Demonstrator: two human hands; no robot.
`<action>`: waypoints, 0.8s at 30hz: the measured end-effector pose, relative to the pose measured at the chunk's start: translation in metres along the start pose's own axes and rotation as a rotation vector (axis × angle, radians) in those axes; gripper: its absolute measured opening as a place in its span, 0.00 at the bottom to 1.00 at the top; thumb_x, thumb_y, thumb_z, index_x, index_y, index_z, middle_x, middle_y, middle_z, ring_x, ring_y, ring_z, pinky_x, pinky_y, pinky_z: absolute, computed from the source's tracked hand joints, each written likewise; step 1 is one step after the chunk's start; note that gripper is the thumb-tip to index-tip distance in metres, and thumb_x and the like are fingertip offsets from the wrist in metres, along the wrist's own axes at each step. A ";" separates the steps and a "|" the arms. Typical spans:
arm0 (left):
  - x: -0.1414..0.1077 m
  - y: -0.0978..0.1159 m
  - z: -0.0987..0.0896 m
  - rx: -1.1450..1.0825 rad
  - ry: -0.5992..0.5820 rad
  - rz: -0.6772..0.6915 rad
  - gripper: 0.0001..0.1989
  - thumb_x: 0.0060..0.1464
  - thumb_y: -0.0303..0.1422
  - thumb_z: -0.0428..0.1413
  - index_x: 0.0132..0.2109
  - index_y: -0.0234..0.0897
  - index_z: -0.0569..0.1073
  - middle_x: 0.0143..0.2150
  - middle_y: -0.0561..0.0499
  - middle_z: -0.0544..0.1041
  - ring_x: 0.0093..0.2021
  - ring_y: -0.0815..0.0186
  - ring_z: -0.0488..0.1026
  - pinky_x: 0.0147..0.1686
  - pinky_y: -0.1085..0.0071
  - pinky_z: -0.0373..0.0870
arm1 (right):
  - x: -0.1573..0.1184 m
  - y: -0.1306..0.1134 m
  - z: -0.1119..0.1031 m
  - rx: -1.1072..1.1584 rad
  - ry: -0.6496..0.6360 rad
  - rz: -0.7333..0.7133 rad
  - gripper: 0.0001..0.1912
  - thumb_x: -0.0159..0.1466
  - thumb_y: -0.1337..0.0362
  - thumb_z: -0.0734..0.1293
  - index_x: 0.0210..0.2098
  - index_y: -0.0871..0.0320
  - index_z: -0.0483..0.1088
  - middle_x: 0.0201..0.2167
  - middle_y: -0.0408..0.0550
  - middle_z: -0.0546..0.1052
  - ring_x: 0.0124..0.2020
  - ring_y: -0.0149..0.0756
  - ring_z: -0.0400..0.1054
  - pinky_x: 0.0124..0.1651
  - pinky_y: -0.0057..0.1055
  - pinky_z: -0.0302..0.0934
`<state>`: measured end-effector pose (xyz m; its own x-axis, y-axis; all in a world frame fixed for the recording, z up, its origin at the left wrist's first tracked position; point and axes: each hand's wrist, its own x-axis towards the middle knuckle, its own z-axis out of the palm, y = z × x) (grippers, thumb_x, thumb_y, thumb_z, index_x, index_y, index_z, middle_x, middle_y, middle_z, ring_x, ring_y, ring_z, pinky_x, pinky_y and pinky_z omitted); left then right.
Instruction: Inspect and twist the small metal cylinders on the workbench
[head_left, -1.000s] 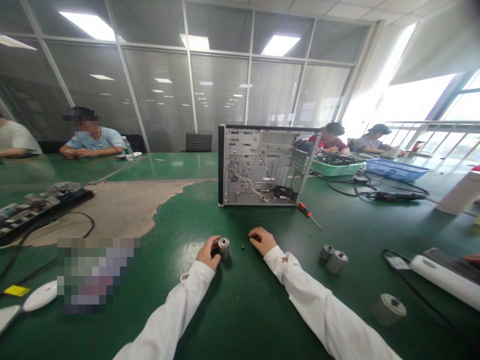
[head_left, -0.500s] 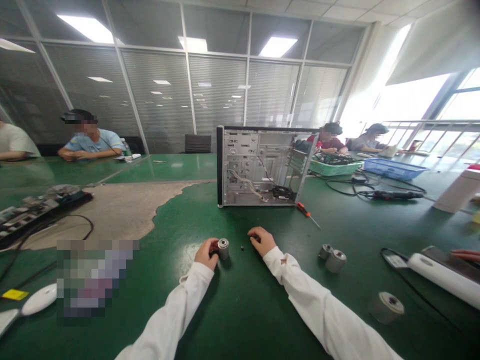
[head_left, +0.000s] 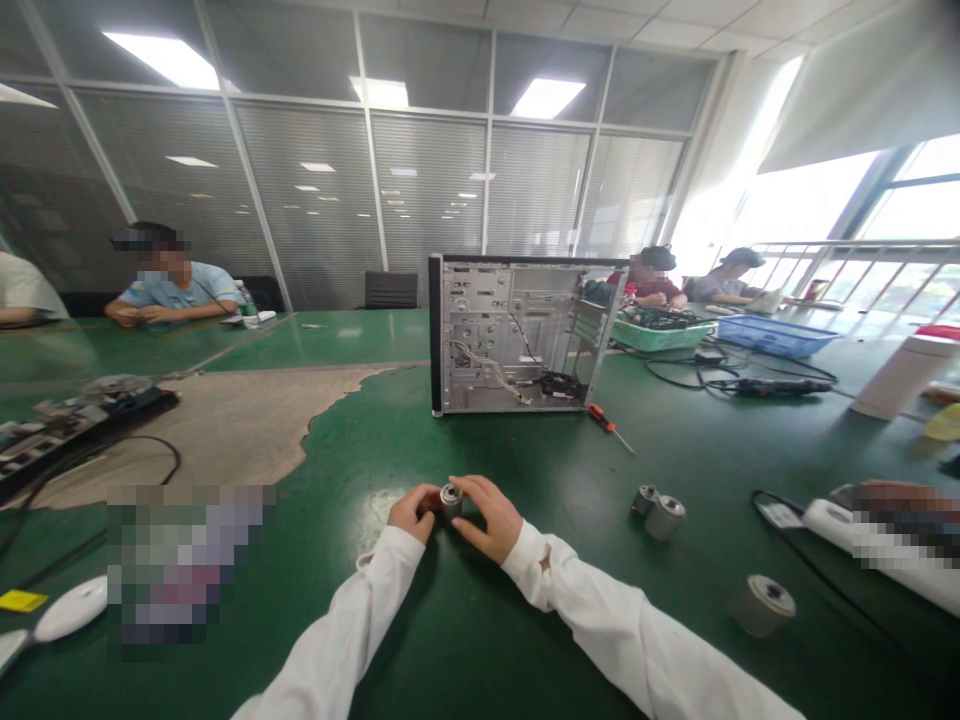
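A small silver metal cylinder [head_left: 451, 499] stands on the green table between my hands. My left hand [head_left: 412, 513] is curled round its left side, with something dark reddish at the fingertips. From the right, my right hand [head_left: 489, 515] reaches the cylinder, fingers at its top and thumb at its lower side. To the right stand a short cylinder [head_left: 665, 519] with a smaller one [head_left: 643, 500] against it, and another cylinder [head_left: 763, 606] nearer the front.
An open computer case [head_left: 517, 335] stands ahead, an orange screwdriver [head_left: 602, 418] at its lower right corner. Green [head_left: 664, 335] and blue [head_left: 776, 337] baskets, cables and a white power strip [head_left: 832, 525] lie right. A circuit board [head_left: 82, 425] lies left. Several people sit round the table.
My right hand has moved left and closed on the cylinder. The small dark piece that lay on the table between my hands no longer shows. The view has shifted slightly.
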<state>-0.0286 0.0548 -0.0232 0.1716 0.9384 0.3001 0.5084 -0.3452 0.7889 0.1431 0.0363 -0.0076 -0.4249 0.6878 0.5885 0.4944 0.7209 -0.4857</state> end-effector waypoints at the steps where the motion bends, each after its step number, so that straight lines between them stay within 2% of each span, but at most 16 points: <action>1: -0.001 0.002 -0.001 -0.020 -0.033 0.007 0.18 0.33 0.18 0.43 0.32 0.36 0.69 0.27 0.55 0.74 0.30 0.69 0.72 0.34 0.73 0.67 | 0.000 -0.004 0.000 -0.024 -0.020 -0.016 0.25 0.53 0.64 0.61 0.50 0.56 0.55 0.43 0.51 0.64 0.44 0.37 0.58 0.46 0.36 0.55; 4: -0.003 0.008 -0.001 -0.072 -0.109 0.022 0.16 0.34 0.19 0.42 0.27 0.36 0.70 0.23 0.55 0.74 0.26 0.69 0.72 0.32 0.74 0.67 | -0.002 -0.010 -0.003 -0.080 -0.057 -0.033 0.18 0.54 0.66 0.59 0.45 0.55 0.60 0.40 0.49 0.65 0.42 0.35 0.59 0.43 0.33 0.56; 7: -0.004 0.009 0.002 -0.123 -0.142 0.032 0.15 0.34 0.19 0.42 0.27 0.35 0.70 0.23 0.54 0.75 0.25 0.70 0.72 0.30 0.73 0.68 | -0.009 -0.016 -0.015 -0.146 -0.081 -0.008 0.16 0.54 0.67 0.59 0.43 0.56 0.62 0.38 0.49 0.66 0.39 0.35 0.59 0.41 0.32 0.56; 10: -0.003 0.005 0.006 -0.173 -0.117 0.017 0.15 0.34 0.20 0.42 0.29 0.34 0.69 0.25 0.53 0.75 0.24 0.70 0.72 0.30 0.73 0.68 | -0.024 -0.024 -0.036 -0.250 -0.117 0.025 0.15 0.54 0.65 0.59 0.43 0.56 0.62 0.38 0.49 0.67 0.39 0.36 0.59 0.40 0.32 0.55; 13: -0.001 0.000 0.009 -0.185 -0.097 0.014 0.14 0.34 0.20 0.42 0.29 0.34 0.69 0.25 0.53 0.75 0.24 0.70 0.72 0.30 0.73 0.69 | -0.050 -0.027 -0.065 -0.389 -0.113 0.123 0.14 0.55 0.64 0.59 0.41 0.55 0.63 0.37 0.49 0.68 0.37 0.37 0.60 0.38 0.33 0.53; 16: 0.000 -0.002 0.009 -0.175 -0.101 0.025 0.15 0.34 0.21 0.42 0.29 0.34 0.69 0.25 0.52 0.75 0.24 0.70 0.72 0.30 0.72 0.69 | -0.084 -0.019 -0.095 -0.591 -0.048 0.242 0.13 0.55 0.64 0.58 0.40 0.56 0.63 0.36 0.50 0.69 0.36 0.37 0.60 0.37 0.33 0.53; 20: 0.001 -0.001 0.008 -0.145 -0.093 0.013 0.14 0.35 0.21 0.42 0.29 0.35 0.69 0.25 0.53 0.75 0.24 0.70 0.72 0.30 0.73 0.69 | -0.128 0.007 -0.131 -0.923 0.050 0.333 0.13 0.55 0.62 0.58 0.39 0.56 0.65 0.34 0.52 0.69 0.35 0.39 0.61 0.34 0.33 0.52; 24: 0.001 0.000 0.008 -0.139 -0.084 0.011 0.13 0.36 0.23 0.43 0.29 0.35 0.69 0.25 0.53 0.76 0.24 0.70 0.72 0.31 0.73 0.69 | -0.144 0.022 -0.152 -1.192 0.144 0.454 0.14 0.53 0.64 0.59 0.40 0.57 0.65 0.37 0.55 0.69 0.38 0.46 0.60 0.34 0.39 0.51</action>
<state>-0.0214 0.0559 -0.0275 0.2498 0.9305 0.2679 0.3854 -0.3493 0.8541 0.3305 -0.0598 -0.0056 0.0080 0.7820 0.6233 0.9742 -0.1467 0.1716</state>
